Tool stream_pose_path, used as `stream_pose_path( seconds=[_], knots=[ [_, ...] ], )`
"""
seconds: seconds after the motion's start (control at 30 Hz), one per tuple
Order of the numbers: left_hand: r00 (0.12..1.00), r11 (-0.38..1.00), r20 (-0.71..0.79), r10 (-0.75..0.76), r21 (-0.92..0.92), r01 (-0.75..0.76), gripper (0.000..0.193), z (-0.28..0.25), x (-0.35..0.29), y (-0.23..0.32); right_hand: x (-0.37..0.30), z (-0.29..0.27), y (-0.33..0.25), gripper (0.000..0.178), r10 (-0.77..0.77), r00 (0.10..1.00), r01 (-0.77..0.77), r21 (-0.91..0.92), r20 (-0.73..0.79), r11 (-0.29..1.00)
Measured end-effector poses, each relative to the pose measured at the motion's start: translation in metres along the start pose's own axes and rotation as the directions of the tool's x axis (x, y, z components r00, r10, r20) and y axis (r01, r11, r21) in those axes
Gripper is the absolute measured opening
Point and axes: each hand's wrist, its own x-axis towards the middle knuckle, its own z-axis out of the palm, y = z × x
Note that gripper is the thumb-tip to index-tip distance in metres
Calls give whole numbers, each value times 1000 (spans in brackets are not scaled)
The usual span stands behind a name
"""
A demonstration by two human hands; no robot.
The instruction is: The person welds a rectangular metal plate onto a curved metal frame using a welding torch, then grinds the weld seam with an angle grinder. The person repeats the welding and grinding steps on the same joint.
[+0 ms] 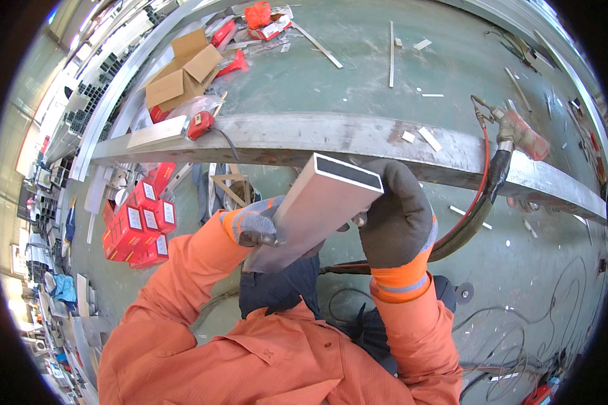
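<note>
A silver rectangular metal tube (pixel 317 212) is held up in front of my chest, tilted, with its dark hollow end uppermost. My left hand (pixel 258 221), in a grey and orange glove, is closed on the tube's left side. My right hand (pixel 395 219), gloved the same way, grips the right edge close to the hollow end, its fingers bent around the corner. Part of the right fingers is hidden behind the tube. Beyond both hands a long metal beam (pixel 297 131) runs across from left to right.
A red tape measure (pixel 200 125) and a welding torch (pixel 507 128) with hose (pixel 483 196) rest on the beam, along with small white pieces (pixel 429 139). Red boxes (pixel 138 226) stand at left below an open cardboard box (pixel 182 71). Cables (pixel 520 344) loop over the floor at right.
</note>
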Motion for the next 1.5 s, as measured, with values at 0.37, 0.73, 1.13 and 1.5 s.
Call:
stream_pose_path(
  seconds=[0.37,0.73,1.13,1.5],
  knots=[
    [999,999,-28,40,-31,-41,88,26,4,2,-6,-11,-1,20,-474,878,378,-708,70,597],
    [861,897,-339,380,-95,-433,77,-104,-5,100,41,-128,-70,38,-591,775,135,-853,-226,504],
    [336,898,-869,363,423,121,64,-185,-78,165,152,-134,-91,49,-148,954,-290,-681,-259,-673],
    [853,-546,-315,417,663,512,95,-3,107,118,160,-171,-87,41,-251,940,-331,-794,-231,-510]
  ],
)
